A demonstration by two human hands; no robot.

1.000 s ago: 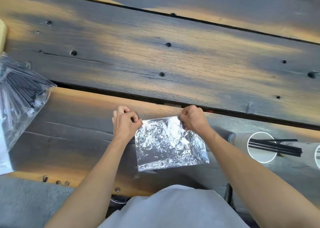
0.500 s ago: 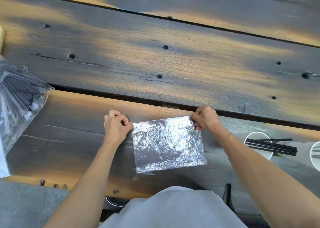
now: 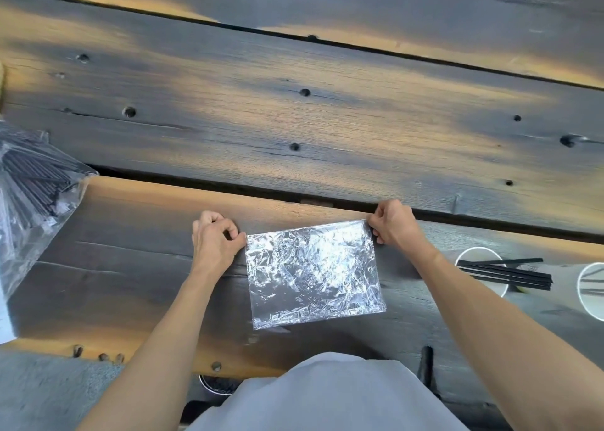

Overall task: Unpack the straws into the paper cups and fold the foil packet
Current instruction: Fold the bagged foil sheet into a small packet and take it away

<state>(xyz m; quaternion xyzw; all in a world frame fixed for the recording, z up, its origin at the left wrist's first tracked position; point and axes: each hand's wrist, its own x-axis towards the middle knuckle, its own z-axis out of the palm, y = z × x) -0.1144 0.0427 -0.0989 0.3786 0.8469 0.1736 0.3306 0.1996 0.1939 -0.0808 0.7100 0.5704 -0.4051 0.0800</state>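
A crinkled silver foil packet (image 3: 313,273) lies flat on the near wooden plank. My left hand (image 3: 215,239) pinches its far left corner, and my right hand (image 3: 394,224) pinches its far right corner. To the right a white paper cup (image 3: 483,272) lies on its side with several black straws (image 3: 510,272) sticking out of its mouth. A second paper cup (image 3: 591,291) is cut off by the right edge.
A clear plastic bag (image 3: 29,201) full of black straws lies at the left edge. The weathered wooden table (image 3: 294,120) has wide gaps between planks and stretches far beyond my hands. My grey shirt fills the bottom middle.
The packet's far edge has been pulled wider and flatter: my right hand moved right along it, and my left hand slid slightly left. Both keep pinching the corners.
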